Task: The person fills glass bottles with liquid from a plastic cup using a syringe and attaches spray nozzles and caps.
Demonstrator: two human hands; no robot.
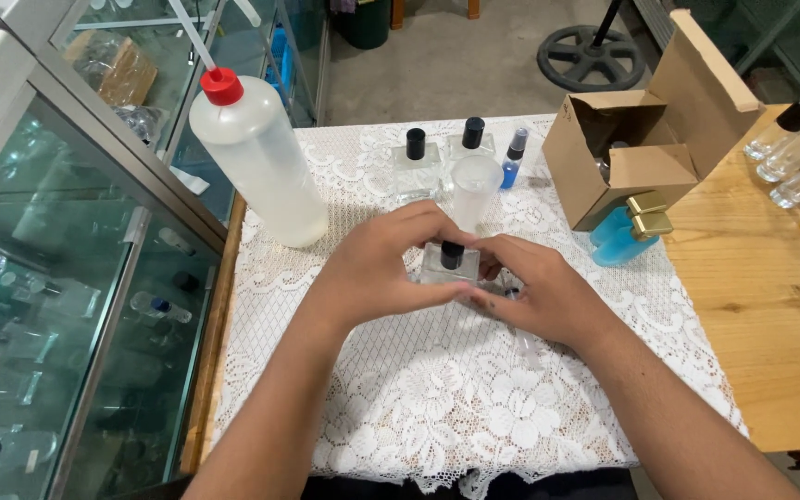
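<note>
A small clear square glass bottle with a black cap (451, 260) stands on the white lace tablecloth (437, 407) in the middle of the table. My left hand (383, 264) wraps around its left side and top. My right hand (537, 292) closes in on its right side, fingers touching the bottle's base. Both hands hold the bottle between them. A thin clear tube lies under my right hand, mostly hidden.
A large translucent squeeze bottle with a red cap (256, 157) stands at the left. Behind are two clear black-capped bottles (417, 165), a frosted cup (472, 190), a small blue spray vial (511, 159), an open cardboard box (636, 139), blue gold-capped bottles (627, 231). A glass cabinet (57, 278) borders the left.
</note>
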